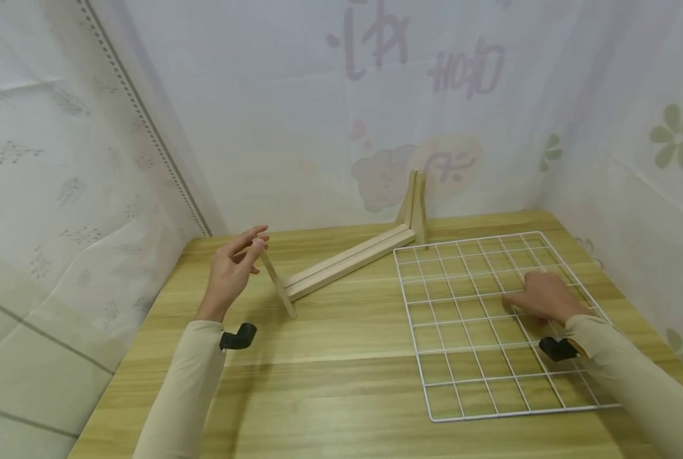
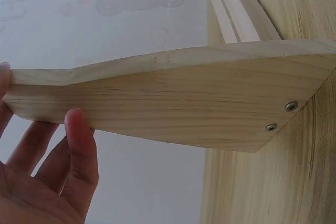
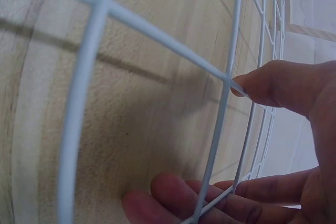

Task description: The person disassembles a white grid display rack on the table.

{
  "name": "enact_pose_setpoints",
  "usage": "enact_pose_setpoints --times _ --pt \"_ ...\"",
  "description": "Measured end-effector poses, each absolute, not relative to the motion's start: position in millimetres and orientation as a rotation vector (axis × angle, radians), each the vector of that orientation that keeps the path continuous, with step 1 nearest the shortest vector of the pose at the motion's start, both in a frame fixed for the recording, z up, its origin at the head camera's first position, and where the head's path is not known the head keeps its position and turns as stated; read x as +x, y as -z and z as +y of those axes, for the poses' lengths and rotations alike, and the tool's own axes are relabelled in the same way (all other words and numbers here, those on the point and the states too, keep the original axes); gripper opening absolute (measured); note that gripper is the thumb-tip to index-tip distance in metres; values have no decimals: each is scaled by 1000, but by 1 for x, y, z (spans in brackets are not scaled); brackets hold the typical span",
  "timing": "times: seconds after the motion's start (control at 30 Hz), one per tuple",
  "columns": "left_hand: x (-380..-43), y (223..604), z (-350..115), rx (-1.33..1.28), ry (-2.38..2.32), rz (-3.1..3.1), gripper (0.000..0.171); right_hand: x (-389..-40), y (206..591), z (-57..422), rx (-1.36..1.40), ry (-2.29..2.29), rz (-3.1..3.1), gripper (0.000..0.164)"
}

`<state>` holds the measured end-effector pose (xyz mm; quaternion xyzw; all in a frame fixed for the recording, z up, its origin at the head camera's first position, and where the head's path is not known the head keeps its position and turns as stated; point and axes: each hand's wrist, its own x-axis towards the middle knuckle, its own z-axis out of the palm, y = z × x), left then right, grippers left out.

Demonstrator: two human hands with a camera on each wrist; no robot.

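Observation:
A pale wooden stand (image 1: 349,261) lies diagonally on the table, a grooved bar joining two upright end pieces. My left hand (image 1: 229,271) holds the top of the near left end piece (image 2: 168,95) between thumb and fingers. Two metal screw heads (image 2: 281,116) show low on that piece in the left wrist view. A white wire grid panel (image 1: 462,324) is at the right, close over the table. My right hand (image 1: 548,296) grips it toward its right side, the thumb (image 3: 273,82) on one wire and the fingers curled through the openings below.
The wood-grain table (image 1: 318,395) ends at the back against a printed white curtain (image 1: 289,127). More patterned cloth hangs at the left (image 1: 77,191) and right. The stand's far end piece (image 1: 414,207) rises near the back edge, close to the grid's upper left corner.

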<state>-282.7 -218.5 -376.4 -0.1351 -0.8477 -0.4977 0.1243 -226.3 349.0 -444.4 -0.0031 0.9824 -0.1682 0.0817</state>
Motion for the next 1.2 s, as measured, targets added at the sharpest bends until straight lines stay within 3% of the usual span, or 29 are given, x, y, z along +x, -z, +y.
enact_pose_setpoints --times 1.2 --pt "-283 376 -219 -389 1440 -2486 40 -229 435 342 -62 323 2913 45"
